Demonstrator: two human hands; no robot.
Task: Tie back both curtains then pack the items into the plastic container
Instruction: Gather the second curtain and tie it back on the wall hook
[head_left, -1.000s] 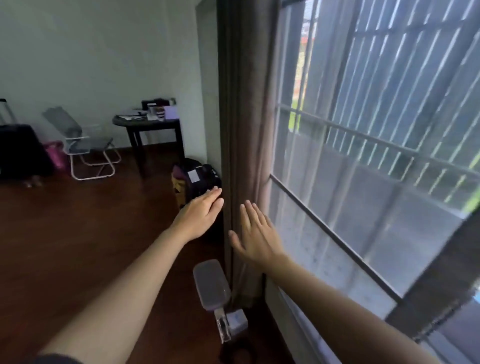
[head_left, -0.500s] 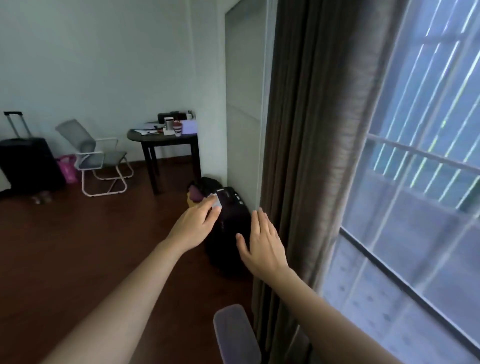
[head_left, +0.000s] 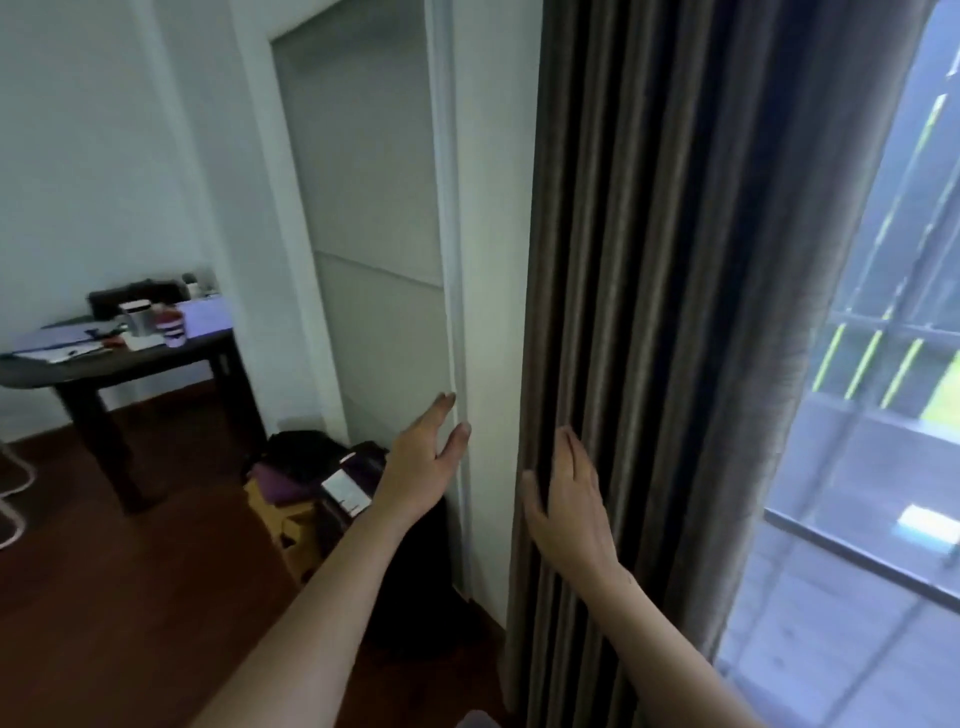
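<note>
Head view: your right hand (head_left: 566, 512) flat, fingers spread, pressed on brown curtain (head_left: 665, 322) folds, gripping nothing. Your left hand (head_left: 423, 470) open, empty, just left of it, fingertips near white door frame (head_left: 457, 291). Window (head_left: 883, 415) right of curtain.

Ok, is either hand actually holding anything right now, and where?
Nothing is gripped. The right hand lies open against the curtain folds near its left edge; the left hand is open and empty.

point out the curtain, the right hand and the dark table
curtain (head_left: 675, 312): head view, on its gathered folds.
right hand (head_left: 569, 512): head view, on the back of the hand.
dark table (head_left: 31, 371): head view, on the top's front edge.
</note>
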